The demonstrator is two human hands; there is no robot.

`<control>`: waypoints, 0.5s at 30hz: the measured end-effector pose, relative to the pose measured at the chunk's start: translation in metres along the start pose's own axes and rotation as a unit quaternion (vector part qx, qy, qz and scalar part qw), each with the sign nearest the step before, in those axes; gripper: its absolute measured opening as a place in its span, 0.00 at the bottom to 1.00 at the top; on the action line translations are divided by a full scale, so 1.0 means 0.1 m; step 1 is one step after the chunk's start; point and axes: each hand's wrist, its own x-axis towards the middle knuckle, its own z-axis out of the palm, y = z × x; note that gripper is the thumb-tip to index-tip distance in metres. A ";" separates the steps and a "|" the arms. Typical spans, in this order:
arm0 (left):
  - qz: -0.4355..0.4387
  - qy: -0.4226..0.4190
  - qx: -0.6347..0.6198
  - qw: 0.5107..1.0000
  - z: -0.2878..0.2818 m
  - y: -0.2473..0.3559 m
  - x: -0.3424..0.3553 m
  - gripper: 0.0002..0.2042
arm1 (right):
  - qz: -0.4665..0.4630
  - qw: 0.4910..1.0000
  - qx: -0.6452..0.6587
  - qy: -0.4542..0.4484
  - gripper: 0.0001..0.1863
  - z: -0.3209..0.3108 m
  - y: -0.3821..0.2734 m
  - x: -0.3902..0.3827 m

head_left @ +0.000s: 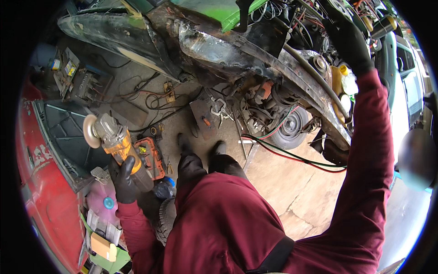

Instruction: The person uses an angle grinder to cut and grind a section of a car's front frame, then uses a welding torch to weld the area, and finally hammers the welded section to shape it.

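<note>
My left hand (124,179), in a black glove, is wrapped round the body of a yellow and grey angle grinder (117,142). A pale round disc (91,131) is fitted at the grinder's head, which points up and left. My right hand (349,43), also gloved in black, reaches far up at the right, over the wires and parts of an open engine bay (310,39). Its fingers are dark and blurred against the clutter, so what they touch does not show. Ahead of me runs a stripped car frame rail (214,55) with bare metal and rust.
Cables and tools lie on the floor round my feet, with an orange tool case (152,157) beside the grinder. Red and green hoses (296,157) cross near a wheel (290,129). A red car panel (52,196) stands left; a light-coloured vehicle (406,77) is at right.
</note>
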 end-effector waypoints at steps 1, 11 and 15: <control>-0.036 0.008 -0.003 0.999 -0.11 -0.03 -0.04 0.22 | -0.041 0.999 -0.027 0.006 0.25 0.15 0.30 0.24; -0.149 -0.045 0.213 0.965 -0.17 -0.61 -0.50 0.15 | -0.100 0.973 -0.185 -0.099 0.30 1.54 2.08 1.20; -0.214 -0.077 0.207 0.952 -0.20 -0.85 -0.56 0.19 | 0.039 0.962 -0.148 -0.228 0.29 1.52 1.84 1.19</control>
